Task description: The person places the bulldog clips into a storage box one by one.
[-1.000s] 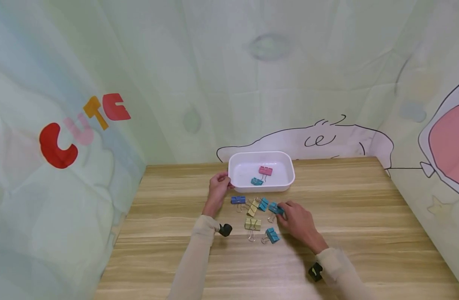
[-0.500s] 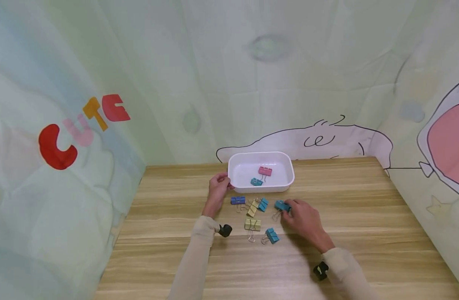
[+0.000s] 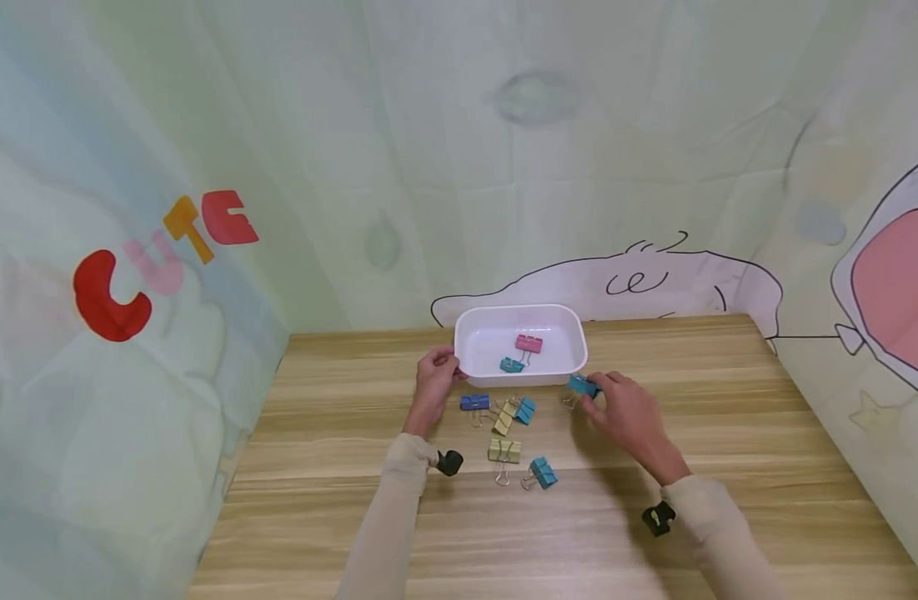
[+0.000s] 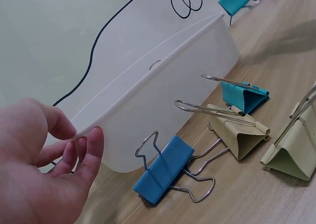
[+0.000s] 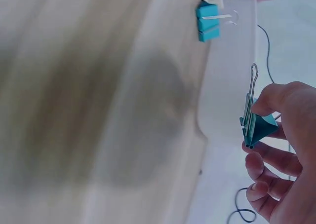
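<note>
My left hand (image 4: 54, 160) pinches the left end of the rim of a white plastic tray (image 4: 163, 100) between thumb and fingers. In my right hand (image 3: 629, 417) a teal binder clip (image 5: 259, 123) is pinched between thumb and fingers, raised above the table near the tray's front right corner. Inside the tray lie a pink binder clip (image 3: 529, 343) and a teal one. On the table in front of it are a blue binder clip (image 4: 164, 169), two cream binder clips, one of them a cream clip (image 3: 504, 451) nearer me, and two more teal clips.
The wooden table (image 3: 338, 500) reaches back to a printed curtain (image 3: 338, 208), which also hangs along both sides. The tray stands close to the back edge. A teal binder clip (image 3: 543, 472) lies nearest the front of the group.
My right hand has lifted the teal binder clip off the table and moved it right and back toward the tray's corner. The left hand stays at the tray rim.
</note>
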